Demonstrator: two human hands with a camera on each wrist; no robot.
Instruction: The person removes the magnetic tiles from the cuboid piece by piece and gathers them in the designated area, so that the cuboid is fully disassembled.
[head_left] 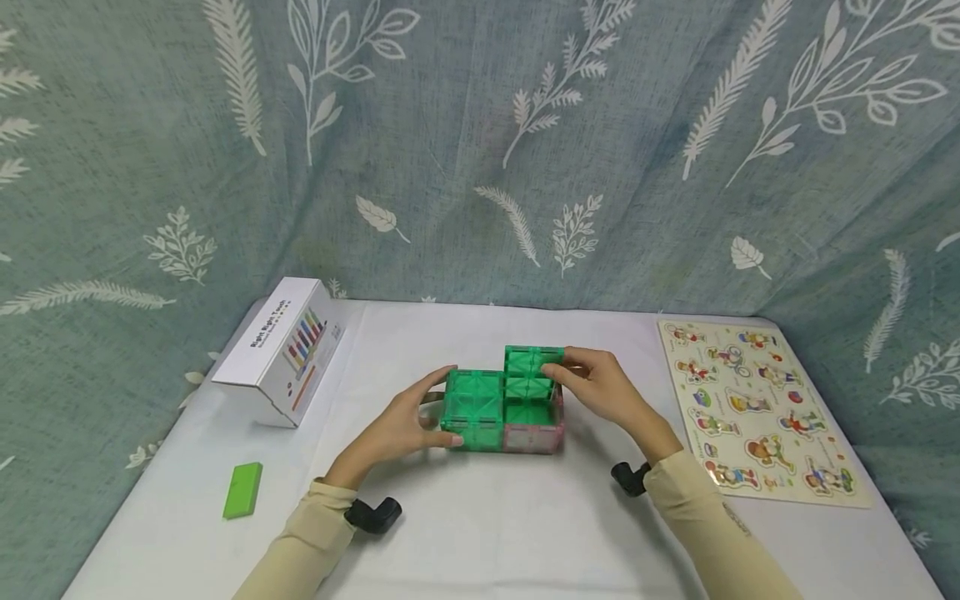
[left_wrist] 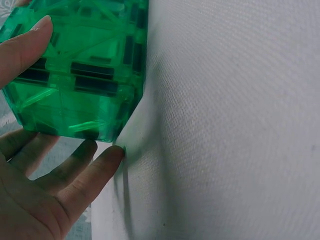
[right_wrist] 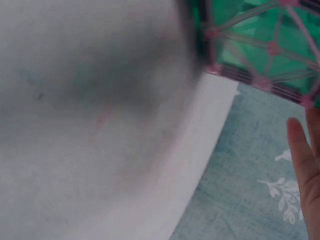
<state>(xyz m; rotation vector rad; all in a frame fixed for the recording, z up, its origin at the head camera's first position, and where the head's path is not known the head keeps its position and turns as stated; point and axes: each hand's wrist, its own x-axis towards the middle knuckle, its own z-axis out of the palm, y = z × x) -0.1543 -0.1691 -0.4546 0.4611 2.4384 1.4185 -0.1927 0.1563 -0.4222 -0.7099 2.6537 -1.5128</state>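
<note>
A box-like build of translucent magnetic tiles stands mid-table in the head view. Its left part is a green cube (head_left: 474,398); the right part has a pink front tile (head_left: 531,439) and an uncovered top. My left hand (head_left: 397,429) grips the cube's left end, thumb at the front and a finger at the back edge. In the left wrist view the thumb (left_wrist: 25,55) lies on a green face. My right hand (head_left: 603,385) pinches the right edge of a green tile (head_left: 525,362), which stands upright over the right part. In the right wrist view a pink-framed tile (right_wrist: 272,48) shows above the fingers.
A white box (head_left: 277,350) with printed sides stands at the back left. Nearer lies a light green block (head_left: 243,490). On the right is a picture puzzle board (head_left: 750,408). Patterned fabric (head_left: 450,167) hangs behind the white-covered table (head_left: 480,542).
</note>
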